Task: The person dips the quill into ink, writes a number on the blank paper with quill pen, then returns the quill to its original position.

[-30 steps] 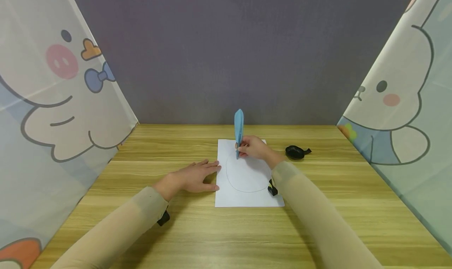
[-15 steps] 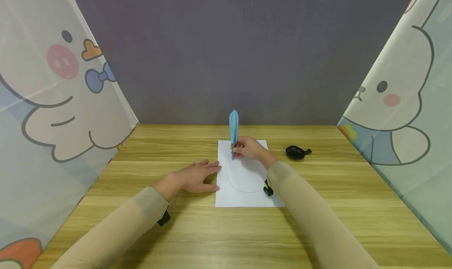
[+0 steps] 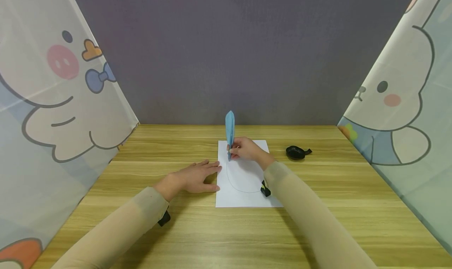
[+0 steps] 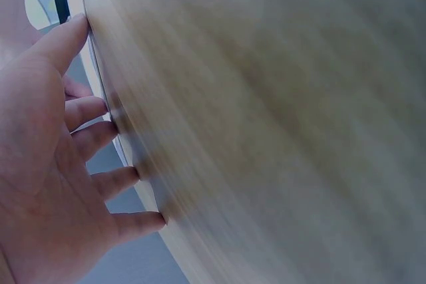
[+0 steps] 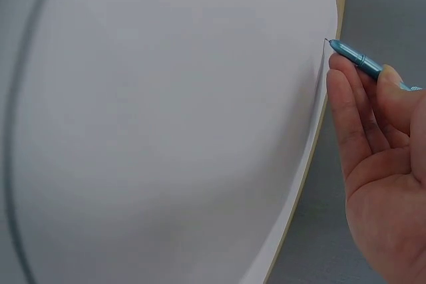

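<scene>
A white sheet of paper (image 3: 226, 200) lies on the wooden table, with a thin curved pen line down its left side and along its bottom. My right hand (image 3: 246, 149) pinches a blue pen with a feather-shaped top (image 3: 230, 128) between thumb and fingers, over the upper left of the sheet. In the right wrist view the tip of the pen (image 5: 359, 59) meets the paper (image 5: 166, 98) at the end of a drawn line. My left hand (image 3: 197, 179) rests palm down with spread fingers at the sheet's left edge; the left wrist view shows its fingertips (image 4: 136, 173) against the tabletop.
A small round black object with a short strap (image 3: 295, 152) lies on the table (image 3: 339, 198) to the right of the paper. A dark grey panel (image 3: 233, 57) stands behind the table, with cartoon-printed sheets at both sides.
My right hand has moved left with the pen and slightly toward me, from the upper middle of the sheet to the left part of the outline. The left hand has stayed still.
</scene>
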Available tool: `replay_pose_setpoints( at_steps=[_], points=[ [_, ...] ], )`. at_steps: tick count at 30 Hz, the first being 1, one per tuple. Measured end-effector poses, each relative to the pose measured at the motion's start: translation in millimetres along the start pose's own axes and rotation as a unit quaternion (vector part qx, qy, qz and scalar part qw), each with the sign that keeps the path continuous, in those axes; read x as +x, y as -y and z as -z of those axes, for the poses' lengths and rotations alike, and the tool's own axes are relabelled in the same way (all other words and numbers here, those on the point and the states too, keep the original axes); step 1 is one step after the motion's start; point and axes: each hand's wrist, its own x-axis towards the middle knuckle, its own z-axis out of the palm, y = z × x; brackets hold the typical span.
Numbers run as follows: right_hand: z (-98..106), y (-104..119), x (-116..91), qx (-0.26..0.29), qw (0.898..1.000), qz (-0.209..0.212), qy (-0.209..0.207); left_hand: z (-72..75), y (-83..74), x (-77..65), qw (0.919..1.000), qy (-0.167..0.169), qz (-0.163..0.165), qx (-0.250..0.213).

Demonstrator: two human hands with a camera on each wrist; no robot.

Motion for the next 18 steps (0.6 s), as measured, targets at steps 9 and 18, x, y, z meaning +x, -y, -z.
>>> replay_pose_setpoints(
  at_steps=[9,18],
  points=[
    [-3.4,0.4,1.5,0.001,1.0,-0.001,0.002,0.1,-0.6,-0.4,1.0,-0.001,0.002,-0.001],
    [-6.2,2.5,2.8,0.002,1.0,-0.006,0.003,0.4,-1.0,-0.8,1.0,-0.002,0.002,-0.002]
  ],
)
